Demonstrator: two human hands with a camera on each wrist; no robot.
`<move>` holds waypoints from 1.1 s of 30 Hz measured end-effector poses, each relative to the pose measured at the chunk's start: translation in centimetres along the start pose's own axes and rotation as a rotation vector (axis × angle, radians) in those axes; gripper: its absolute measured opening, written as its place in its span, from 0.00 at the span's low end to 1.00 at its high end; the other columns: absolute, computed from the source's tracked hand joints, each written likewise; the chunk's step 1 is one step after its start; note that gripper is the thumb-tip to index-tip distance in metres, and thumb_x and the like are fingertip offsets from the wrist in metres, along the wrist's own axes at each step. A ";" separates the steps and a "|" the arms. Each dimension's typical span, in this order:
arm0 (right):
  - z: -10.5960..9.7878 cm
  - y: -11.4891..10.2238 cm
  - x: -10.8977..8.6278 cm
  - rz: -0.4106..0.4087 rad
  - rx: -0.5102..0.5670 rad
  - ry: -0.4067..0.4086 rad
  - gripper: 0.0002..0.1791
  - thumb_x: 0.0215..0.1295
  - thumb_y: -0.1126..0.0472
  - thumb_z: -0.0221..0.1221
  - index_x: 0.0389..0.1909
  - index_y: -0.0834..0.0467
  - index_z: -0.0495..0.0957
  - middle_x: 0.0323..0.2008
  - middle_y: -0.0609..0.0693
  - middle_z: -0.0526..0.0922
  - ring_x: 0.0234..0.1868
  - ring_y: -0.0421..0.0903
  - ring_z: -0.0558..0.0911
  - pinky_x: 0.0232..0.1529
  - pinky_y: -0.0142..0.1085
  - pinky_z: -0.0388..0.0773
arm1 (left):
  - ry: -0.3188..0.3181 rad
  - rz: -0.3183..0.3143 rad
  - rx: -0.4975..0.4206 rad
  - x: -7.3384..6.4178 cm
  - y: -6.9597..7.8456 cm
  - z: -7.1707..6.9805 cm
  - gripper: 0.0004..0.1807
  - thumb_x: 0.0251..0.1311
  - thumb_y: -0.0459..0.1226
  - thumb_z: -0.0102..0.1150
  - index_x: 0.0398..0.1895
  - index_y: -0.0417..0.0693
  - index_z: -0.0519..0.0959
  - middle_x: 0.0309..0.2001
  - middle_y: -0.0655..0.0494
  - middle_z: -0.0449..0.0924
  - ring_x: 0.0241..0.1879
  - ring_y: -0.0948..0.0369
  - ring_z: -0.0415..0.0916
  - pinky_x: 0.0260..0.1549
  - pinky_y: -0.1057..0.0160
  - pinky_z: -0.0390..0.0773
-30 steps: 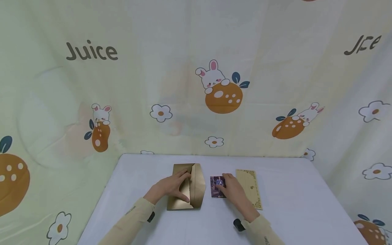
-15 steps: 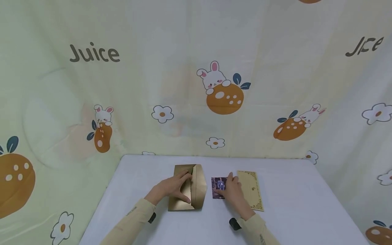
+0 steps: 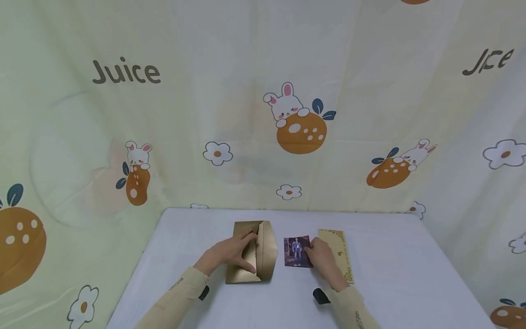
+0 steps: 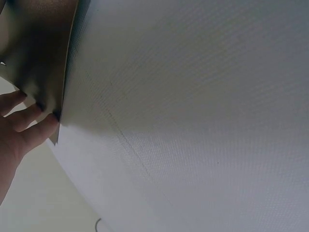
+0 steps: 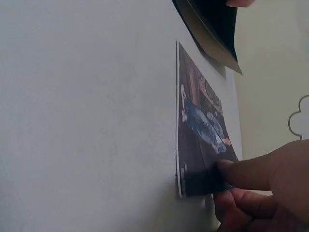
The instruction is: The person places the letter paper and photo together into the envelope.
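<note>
A gold envelope lies on the white table with its flap spread to the right. My left hand rests on it, fingers and thumb spread over its body near the pocket edge; the left wrist view catches fingertips on its surface. In my right hand a small photo print is pinched at its right edge. The right wrist view has the thumb on top of the print and fingers curled beneath. Under the right hand and partly hidden by it is a cream card with gold ornament.
The white table carries the envelope, print and card. Behind it hangs a pale curtain printed with rabbits, oranges and flowers. A dark wrist strap piece sits below the right sleeve.
My right hand has shifted from lying over the photo's right part to pinching its right edge, uncovering the picture. The left hand stays on the envelope.
</note>
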State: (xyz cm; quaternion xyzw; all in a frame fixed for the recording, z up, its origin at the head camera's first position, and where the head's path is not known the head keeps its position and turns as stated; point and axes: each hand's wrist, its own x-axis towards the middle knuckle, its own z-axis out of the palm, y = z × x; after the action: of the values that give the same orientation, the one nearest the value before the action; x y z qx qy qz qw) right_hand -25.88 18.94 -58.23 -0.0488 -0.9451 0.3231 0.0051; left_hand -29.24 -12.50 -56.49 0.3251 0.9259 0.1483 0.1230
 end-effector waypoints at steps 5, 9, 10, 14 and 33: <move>-0.8 0.4 0.0 -0.031 0.091 0.019 0.09 0.70 0.68 0.53 0.34 0.71 0.78 0.28 0.59 0.80 0.27 0.48 0.75 0.27 0.36 0.72 | 0.014 0.012 0.011 -0.1 -0.1 0.1 0.56 0.42 0.70 0.70 0.72 0.56 0.60 0.79 0.40 0.50 0.74 0.45 0.61 0.63 0.46 0.74; -1.5 0.5 0.6 -0.014 0.116 0.009 0.10 0.71 0.68 0.51 0.37 0.72 0.79 0.32 0.61 0.82 0.30 0.49 0.77 0.29 0.38 0.75 | 0.018 0.019 0.003 -0.1 -0.1 0.0 0.56 0.42 0.69 0.71 0.71 0.55 0.61 0.79 0.39 0.50 0.74 0.45 0.61 0.63 0.46 0.73; -1.7 0.5 0.7 -0.012 0.114 0.009 0.10 0.71 0.68 0.51 0.38 0.72 0.79 0.32 0.61 0.82 0.31 0.50 0.77 0.30 0.38 0.75 | 0.017 0.019 0.001 -0.1 -0.1 0.0 0.56 0.42 0.69 0.71 0.72 0.55 0.61 0.79 0.39 0.50 0.74 0.45 0.61 0.64 0.46 0.73; -1.9 -0.1 1.2 0.002 0.112 -0.007 0.12 0.72 0.67 0.52 0.39 0.72 0.79 0.34 0.61 0.83 0.33 0.50 0.79 0.32 0.39 0.76 | 0.014 0.014 0.005 -0.1 -0.1 0.1 0.56 0.42 0.69 0.70 0.72 0.56 0.61 0.79 0.40 0.50 0.75 0.45 0.60 0.64 0.46 0.73; 3.0 -3.6 1.0 -0.082 0.161 -0.044 0.09 0.71 0.68 0.55 0.36 0.70 0.81 0.29 0.57 0.82 0.31 0.47 0.78 0.34 0.39 0.76 | 0.015 -0.004 0.014 0.0 -0.2 0.3 0.57 0.40 0.71 0.69 0.72 0.59 0.60 0.79 0.39 0.49 0.73 0.42 0.62 0.62 0.44 0.74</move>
State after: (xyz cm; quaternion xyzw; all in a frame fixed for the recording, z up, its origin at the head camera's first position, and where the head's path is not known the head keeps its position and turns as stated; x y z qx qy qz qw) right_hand -27.37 14.34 -58.45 -0.0022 -0.9172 0.3983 0.0015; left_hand -29.22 -12.57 -56.85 0.3230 0.9284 0.1443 0.1139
